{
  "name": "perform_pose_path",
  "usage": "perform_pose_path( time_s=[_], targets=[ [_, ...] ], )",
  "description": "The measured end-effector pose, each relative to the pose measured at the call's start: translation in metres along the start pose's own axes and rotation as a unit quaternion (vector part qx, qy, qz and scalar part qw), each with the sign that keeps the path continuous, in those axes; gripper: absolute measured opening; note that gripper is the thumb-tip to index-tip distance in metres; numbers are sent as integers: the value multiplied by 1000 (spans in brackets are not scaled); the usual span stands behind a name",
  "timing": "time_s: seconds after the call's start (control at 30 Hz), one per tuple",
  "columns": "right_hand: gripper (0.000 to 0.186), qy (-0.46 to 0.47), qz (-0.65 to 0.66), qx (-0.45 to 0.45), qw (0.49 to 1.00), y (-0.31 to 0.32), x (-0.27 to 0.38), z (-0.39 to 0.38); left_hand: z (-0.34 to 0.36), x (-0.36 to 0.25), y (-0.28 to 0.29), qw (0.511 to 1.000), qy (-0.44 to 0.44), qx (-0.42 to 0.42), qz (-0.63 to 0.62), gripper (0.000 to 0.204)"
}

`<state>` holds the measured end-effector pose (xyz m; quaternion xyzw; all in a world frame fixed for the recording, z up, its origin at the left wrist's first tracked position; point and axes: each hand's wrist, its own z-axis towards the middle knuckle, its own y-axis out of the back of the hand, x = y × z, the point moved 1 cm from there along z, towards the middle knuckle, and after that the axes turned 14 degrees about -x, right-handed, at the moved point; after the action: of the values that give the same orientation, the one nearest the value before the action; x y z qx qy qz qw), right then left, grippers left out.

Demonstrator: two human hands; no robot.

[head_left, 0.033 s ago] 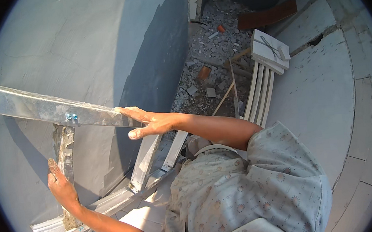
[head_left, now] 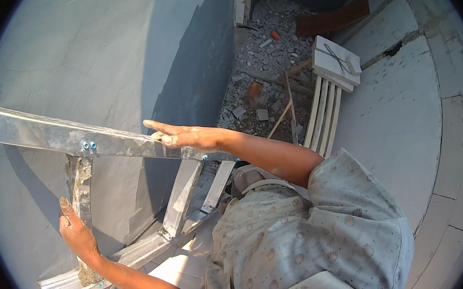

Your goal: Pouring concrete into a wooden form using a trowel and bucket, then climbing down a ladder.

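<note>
A metal ladder-like frame lies on its side along the grey wall, with a long upper rail [head_left: 37, 131], a lower rail [head_left: 131, 255] and crosspieces. Small blue bolt-like fittings [head_left: 88, 145] sit on the upper rail. My left hand [head_left: 78, 235] is closed on the left crosspiece [head_left: 83, 188], which is crusted with dirt; some fingers are behind it. My right hand [head_left: 192, 138] rests over the upper rail, index finger stretched out to the left and thumb near the rail's face.
Broken rubble [head_left: 256, 49] covers the ground along the wall. Stacked white boards [head_left: 326, 62] sit on pale slats [head_left: 320, 115] at the right, beside a pale ledge [head_left: 390, 130]. A reddish-brown board [head_left: 330, 19] and thin wooden sticks [head_left: 280, 119] lie among the debris.
My right hand has lifted slightly and turned, its index finger rising off the rail's face and its thumb drawing up. My left hand stays put.
</note>
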<state>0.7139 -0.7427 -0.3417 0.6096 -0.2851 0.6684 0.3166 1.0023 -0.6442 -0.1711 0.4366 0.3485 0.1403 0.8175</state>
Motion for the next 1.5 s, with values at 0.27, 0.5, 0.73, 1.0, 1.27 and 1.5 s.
perform_pose_path(
  time_s=[0.27, 0.5, 0.73, 1.0, 1.27, 1.5],
  targets=[
    [107, 11, -61, -19, 998, -14, -5, 3, -2, 2, 3, 1000, 10, -18, 17, 70],
    [107, -26, -6, 32, 999, -4, 8, 11, -4, 0, 11, 998, 11, -34, 49, 70],
    [108, 88, -188, -113, 972, -11, -14, 4, -1, -1, -4, 998, -4, -43, 39, 70],
    [112, -15, 34, -26, 999, -6, 7, 4, -2, 2, -1, 998, -9, -47, 41, 69],
    [107, -5, 25, -38, 999, -5, -11, 5, 5, -4, -7, 999, -17, -40, 32, 67],
    [99, -43, 17, 46, 998, 18, 2, 9, -8, -20, 7, 997, -1, -31, 71, 63]
  ],
)
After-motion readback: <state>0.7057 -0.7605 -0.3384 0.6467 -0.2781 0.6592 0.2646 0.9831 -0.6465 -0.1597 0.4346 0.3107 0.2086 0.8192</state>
